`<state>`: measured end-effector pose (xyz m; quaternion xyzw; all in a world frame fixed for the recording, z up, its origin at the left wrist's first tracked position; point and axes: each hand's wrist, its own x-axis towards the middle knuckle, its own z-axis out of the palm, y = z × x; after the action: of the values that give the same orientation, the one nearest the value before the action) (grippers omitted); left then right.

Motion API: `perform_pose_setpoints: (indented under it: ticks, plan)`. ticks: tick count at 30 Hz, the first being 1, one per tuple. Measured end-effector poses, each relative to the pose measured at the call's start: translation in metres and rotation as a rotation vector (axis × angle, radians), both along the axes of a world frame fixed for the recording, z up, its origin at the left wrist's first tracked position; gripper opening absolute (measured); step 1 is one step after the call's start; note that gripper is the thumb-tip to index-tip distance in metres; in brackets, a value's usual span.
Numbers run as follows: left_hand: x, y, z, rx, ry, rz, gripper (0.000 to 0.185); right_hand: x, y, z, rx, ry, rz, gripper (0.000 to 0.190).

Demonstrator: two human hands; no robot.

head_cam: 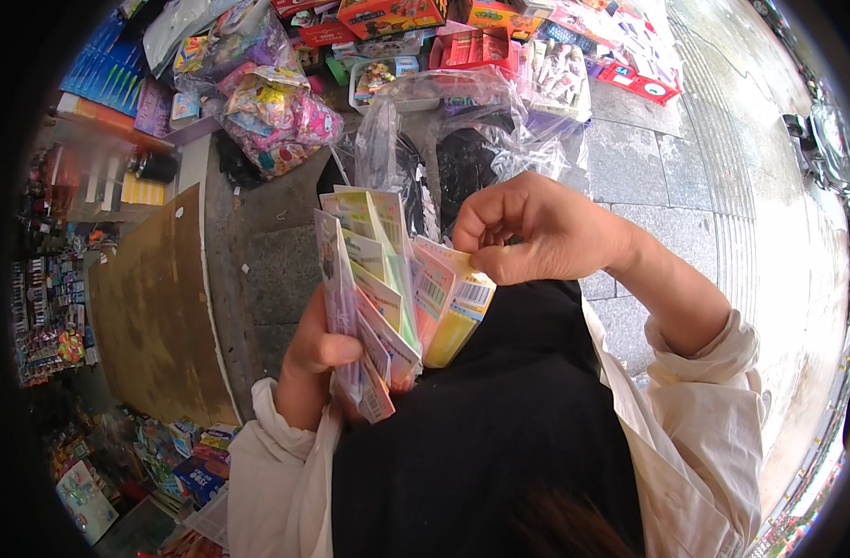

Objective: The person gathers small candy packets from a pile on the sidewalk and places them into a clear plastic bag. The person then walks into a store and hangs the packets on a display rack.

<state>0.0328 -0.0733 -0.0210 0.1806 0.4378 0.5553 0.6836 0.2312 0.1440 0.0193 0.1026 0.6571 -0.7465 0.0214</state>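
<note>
A fanned bunch of flat carded packets (376, 279) in pastel colours is gripped in my left hand (320, 349), its thumb across the front of a purple one. Barcodes show on several of the cards. My right hand (536, 230) pinches the top edge of a yellow packet (460, 314) at the right end of the bunch, beside a pink packet (430, 286). What the yellow packet contains is not clear. Just beyond the hands lies a crumpled clear plastic bag (390, 146), partly over my dark shoes.
Ahead on the ground stand a red box (470, 52), a white tray of small items (397, 97) and a bin of tubes (557, 77). Bagged colourful goods (278, 118) lie at the left, near a brown board (159, 300). Grey paving (662, 230) extends rightward towards a parked vehicle (826, 146).
</note>
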Motion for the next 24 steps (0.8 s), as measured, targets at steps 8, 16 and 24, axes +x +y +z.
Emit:
perform_pose_setpoints:
  ticks: [8,16,24]
  plan:
    - [-0.001,0.002,-0.005,0.034,0.023,0.002,0.092,-0.002,0.004,0.004,0.031,0.021,0.031,0.010]
    - [0.001,0.007,0.001,0.065,0.005,-0.015,0.089,-0.004,0.005,0.004,0.102,0.012,0.034,0.009]
    - [0.002,0.004,0.004,0.029,0.001,0.011,0.090,-0.004,0.003,-0.002,0.310,0.207,-0.094,0.008]
